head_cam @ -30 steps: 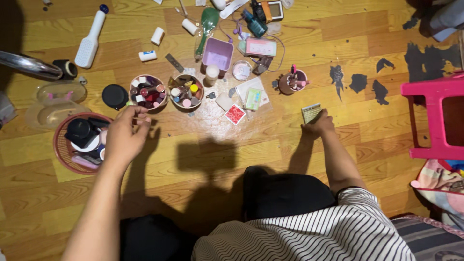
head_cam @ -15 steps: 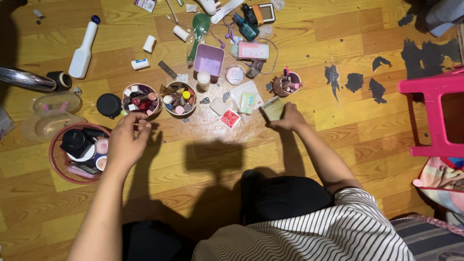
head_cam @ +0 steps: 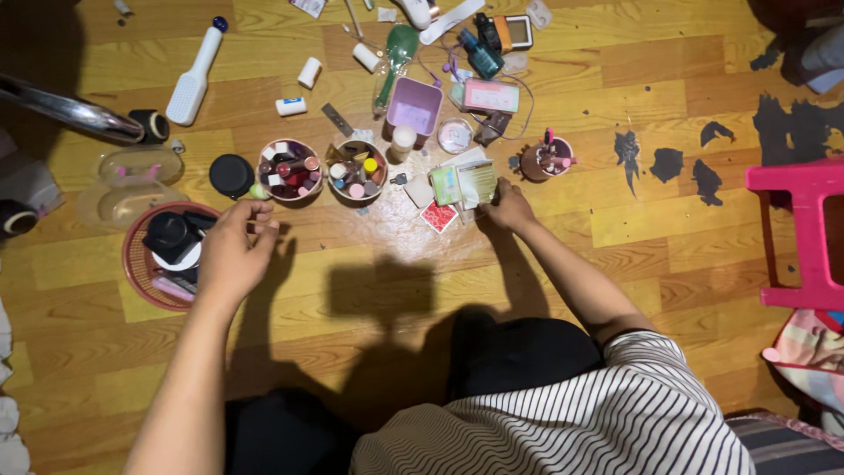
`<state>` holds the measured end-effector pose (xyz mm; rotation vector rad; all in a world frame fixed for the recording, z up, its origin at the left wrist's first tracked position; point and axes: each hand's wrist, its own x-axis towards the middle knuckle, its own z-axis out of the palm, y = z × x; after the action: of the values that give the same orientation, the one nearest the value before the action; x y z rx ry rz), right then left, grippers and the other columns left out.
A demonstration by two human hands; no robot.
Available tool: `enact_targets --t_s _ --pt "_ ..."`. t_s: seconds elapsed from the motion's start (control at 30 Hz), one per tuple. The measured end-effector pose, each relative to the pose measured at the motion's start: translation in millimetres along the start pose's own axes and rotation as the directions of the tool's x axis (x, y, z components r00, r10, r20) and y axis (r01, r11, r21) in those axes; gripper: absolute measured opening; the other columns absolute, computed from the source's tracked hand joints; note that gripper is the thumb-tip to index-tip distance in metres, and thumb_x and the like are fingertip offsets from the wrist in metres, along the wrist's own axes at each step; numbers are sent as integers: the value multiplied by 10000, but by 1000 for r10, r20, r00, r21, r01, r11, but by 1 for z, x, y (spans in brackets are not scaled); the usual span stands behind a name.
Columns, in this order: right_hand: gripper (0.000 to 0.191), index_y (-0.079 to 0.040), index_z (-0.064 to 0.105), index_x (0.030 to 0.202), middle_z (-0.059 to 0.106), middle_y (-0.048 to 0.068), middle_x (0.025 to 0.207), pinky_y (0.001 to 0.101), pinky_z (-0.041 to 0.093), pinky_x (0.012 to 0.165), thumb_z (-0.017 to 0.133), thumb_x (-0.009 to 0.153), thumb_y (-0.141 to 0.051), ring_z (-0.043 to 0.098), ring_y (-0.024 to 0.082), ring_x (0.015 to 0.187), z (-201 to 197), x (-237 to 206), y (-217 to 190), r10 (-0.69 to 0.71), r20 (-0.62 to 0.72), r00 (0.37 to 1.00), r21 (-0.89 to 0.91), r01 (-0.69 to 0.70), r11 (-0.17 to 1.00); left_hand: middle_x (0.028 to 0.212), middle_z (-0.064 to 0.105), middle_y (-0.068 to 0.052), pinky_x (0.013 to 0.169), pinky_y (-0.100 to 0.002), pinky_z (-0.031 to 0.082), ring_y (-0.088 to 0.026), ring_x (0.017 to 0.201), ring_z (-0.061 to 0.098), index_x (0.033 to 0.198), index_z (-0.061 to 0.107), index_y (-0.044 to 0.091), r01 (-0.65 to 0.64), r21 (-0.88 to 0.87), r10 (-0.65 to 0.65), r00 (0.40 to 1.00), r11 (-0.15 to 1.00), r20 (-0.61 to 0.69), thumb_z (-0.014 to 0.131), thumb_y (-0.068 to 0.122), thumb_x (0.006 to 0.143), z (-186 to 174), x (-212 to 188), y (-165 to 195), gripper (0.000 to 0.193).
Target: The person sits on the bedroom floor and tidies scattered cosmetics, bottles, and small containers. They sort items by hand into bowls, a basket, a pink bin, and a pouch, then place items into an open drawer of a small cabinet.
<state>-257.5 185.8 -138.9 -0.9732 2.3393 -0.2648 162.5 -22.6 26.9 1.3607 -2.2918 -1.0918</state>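
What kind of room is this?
Probably a room at home: a worn wooden floor strewn with small cosmetics sorted into round cups, and a pink plastic stool at the side.

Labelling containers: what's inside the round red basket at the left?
The red basket holds a black jar on a white disc, plus pinkish tubes along the lower rim. The left hand covers its right edge, so anything there is hidden.
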Motion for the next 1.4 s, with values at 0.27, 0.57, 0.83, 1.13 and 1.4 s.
enact_targets --t_s 0.27,0.57,0.83,1.13,1.4 --pt "797 12 473 1437 559 315 1324 473 487 1026 804 799 -334 580 454 1212 -10 -3 -17 -231 -142 962 -44 227 973 1050 719 -136 753 -340 558 -223 880 724 1147 667 7 -1 -27 0 999 1000 -49 691 142 937 -27 -15 -16 251" --pt "497 -65 632 1277 641 183 1292 467 512 993 758 856 -297 629 387 1185 -58 14 -149 -490 18 872 -350 465 814 1029 720 -140 779 -345 560 -230 899 724 1129 671 15 -63 -84 54 993 994 -109 683 115 915 -59 -24 -22 236" --pt "520 -24 583 1331 546 210 1406 501 503 937 685 867 -234 606 414 1165 -29 31 -197 -484 88 871 -450 468 760 1045 704 -156 781 -358 556 -250 901 724 1133 661 20 -105 -108 89 986 989 -143 671 106 904 -80 -45 -24 245" --pt "228 -22 763 905 700 261 955 518 545 818 647 878 -217 680 452 919 -21 26 -210 -446 -139 884 -372 371 851 1032 706 -136 796 -351 576 -239 890 725 1108 662 26 -58 -180 33 990 982 -140 673 109 888 -99 -61 -57 235" --pt "95 5 728 942 713 232 973 495 549 835 650 935 -50 676 431 917 -73 4 -255 -649 -415 637 -338 555 760 1103 698 -146 808 -361 579 -271 974 721 1151 635 35 -159 -257 107 973 953 -203 704 110 873 -93 -34 -86 296"
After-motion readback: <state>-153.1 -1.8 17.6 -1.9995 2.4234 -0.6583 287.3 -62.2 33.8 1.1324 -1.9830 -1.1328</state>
